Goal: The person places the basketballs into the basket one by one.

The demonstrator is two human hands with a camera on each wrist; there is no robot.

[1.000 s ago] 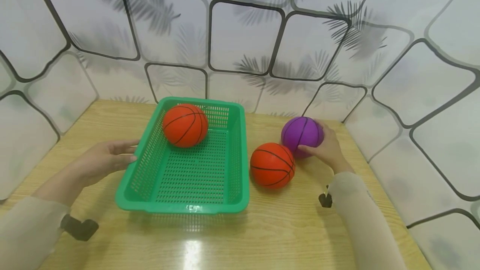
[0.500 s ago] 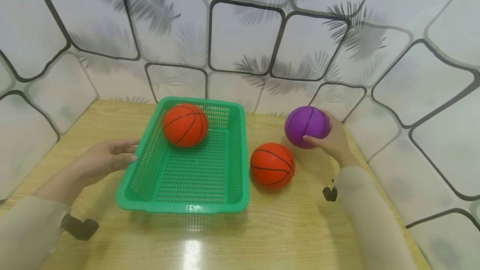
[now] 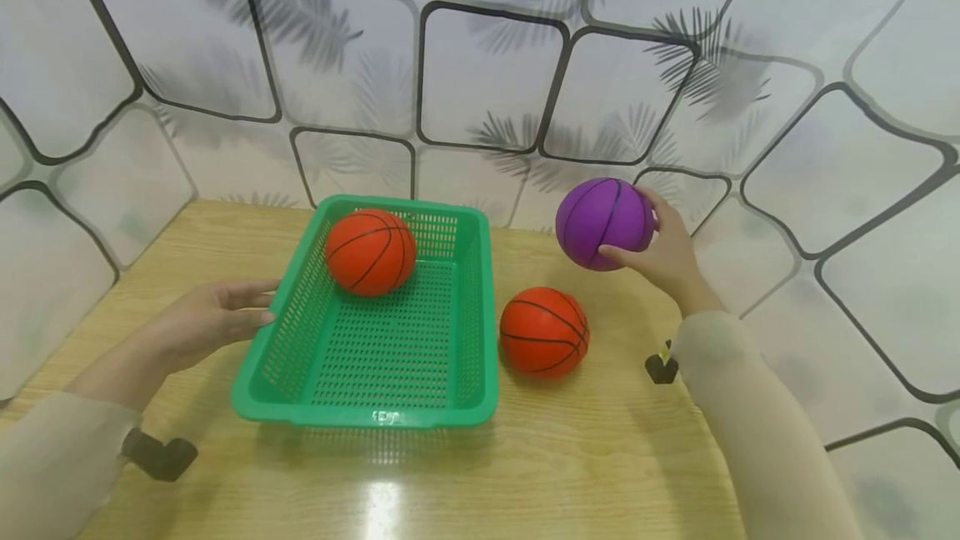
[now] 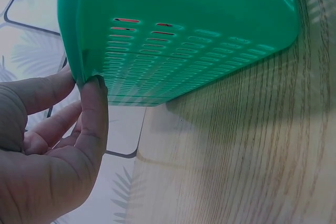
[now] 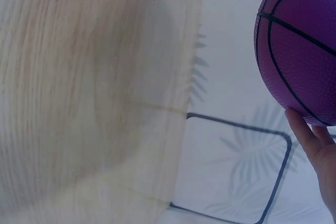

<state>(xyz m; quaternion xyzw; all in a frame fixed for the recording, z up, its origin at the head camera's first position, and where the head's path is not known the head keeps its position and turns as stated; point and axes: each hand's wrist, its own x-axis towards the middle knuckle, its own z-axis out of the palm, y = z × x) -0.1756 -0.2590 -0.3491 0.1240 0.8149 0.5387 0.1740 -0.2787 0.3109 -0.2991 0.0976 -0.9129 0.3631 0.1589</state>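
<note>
My right hand [image 3: 667,261] grips the purple ball [image 3: 604,223] from its right side, holding it above the table's back right part. In the right wrist view the purple ball [image 5: 302,45] rests against the fingertips of that hand [image 5: 323,156]. My left hand [image 3: 202,323] is at the left rim of the green basket [image 3: 365,417]; in the left wrist view the thumb and a finger of this hand [image 4: 63,156] pinch the rim of the basket [image 4: 71,24]. An orange ball [image 3: 371,252] lies inside the basket, toward its back left.
Another orange ball [image 3: 544,332] lies on the wooden table [image 3: 570,457], just right of the basket. A patterned wall covering [image 3: 487,65] stands behind the table and along both sides.
My right hand has raised the purple ball off the table, first slightly rightward, then up and back leftward, away from the orange ball beside it. The left hand and basket have stayed put.
</note>
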